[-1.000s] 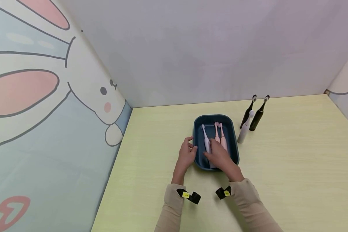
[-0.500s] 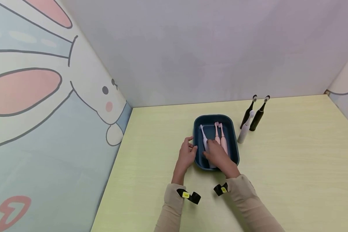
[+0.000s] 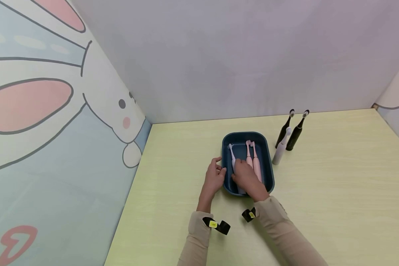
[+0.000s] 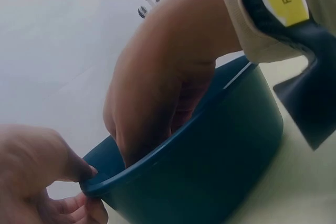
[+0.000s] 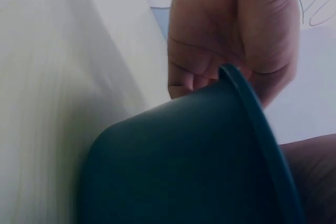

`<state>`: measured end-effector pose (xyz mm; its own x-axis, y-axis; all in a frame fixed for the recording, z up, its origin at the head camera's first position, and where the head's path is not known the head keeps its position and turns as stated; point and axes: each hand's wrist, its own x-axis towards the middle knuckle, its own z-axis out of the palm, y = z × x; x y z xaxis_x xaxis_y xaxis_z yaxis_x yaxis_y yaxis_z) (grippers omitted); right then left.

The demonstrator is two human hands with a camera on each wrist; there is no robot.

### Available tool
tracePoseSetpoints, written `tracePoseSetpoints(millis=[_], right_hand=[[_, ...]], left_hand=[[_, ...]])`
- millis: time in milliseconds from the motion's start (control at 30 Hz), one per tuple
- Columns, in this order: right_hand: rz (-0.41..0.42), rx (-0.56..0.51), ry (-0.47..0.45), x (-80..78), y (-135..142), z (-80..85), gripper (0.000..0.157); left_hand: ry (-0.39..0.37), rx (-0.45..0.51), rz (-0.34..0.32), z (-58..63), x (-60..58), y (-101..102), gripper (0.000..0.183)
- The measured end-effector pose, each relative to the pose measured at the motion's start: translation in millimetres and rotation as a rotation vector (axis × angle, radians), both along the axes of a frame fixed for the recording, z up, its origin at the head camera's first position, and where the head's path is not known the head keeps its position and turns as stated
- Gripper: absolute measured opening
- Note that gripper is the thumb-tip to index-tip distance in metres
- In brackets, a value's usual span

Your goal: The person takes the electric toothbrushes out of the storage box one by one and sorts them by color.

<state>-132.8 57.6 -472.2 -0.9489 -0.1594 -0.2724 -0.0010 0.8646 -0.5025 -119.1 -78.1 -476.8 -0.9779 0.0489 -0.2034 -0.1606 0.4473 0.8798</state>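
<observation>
A dark blue plastic bin (image 3: 270, 173) stands on the table. My left hand (image 3: 214, 177) pinches its left rim, and the left wrist view shows the thumb (image 4: 84, 170) on the inner side and fingers outside. Reaching down into the bin, my right hand (image 3: 247, 177) holds a lavender electric toothbrush (image 3: 233, 158) lying along the left wall, its brush head pointing away from me. The bin wall hides the right fingertips in the left wrist view. To the right of that hand, two pink electric toothbrushes (image 3: 256, 164) lie side by side in the bin.
Right of the bin, a lavender electric toothbrush (image 3: 280, 152) stands upright in front of two black electric toothbrushes (image 3: 295, 137). A pale wall (image 3: 239, 66) rises behind the table (image 3: 336, 177); a wall with a rabbit drawing (image 3: 113, 122) is at the left.
My right hand has shifted a little to the left inside the bin, and the lavender toothbrush has moved left with it towards the bin's wall. The left hand stays on the rim.
</observation>
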Motion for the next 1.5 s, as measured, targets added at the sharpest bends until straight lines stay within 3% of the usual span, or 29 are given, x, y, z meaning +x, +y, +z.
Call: tracePoseSetpoints(millis=[367, 567, 1033, 1500], right_hand=[[-0.078, -0.019, -0.079, -6.0, 1, -1.5, 0.047], [-0.096, -0.041, -0.08, -6.7, 5, -1.0, 0.048], [-0.13, -0.233, 0.048, 0.4, 16, 2.0, 0.052], [-0.167, -0.348, 0.08, 5.4, 21, 4.6, 0.055]], left_hand=[[0.008, -0.009, 0.001, -2.6, -1.7, 1, 0.044], [0.002, -0.012, 0.004, -5.8, -3.5, 3, 0.044], [-0.005, -0.019, 0.007, -3.5, -4.0, 0, 0.043], [-0.014, -0.004, 0.01, -5.0, -4.8, 0, 0.043]])
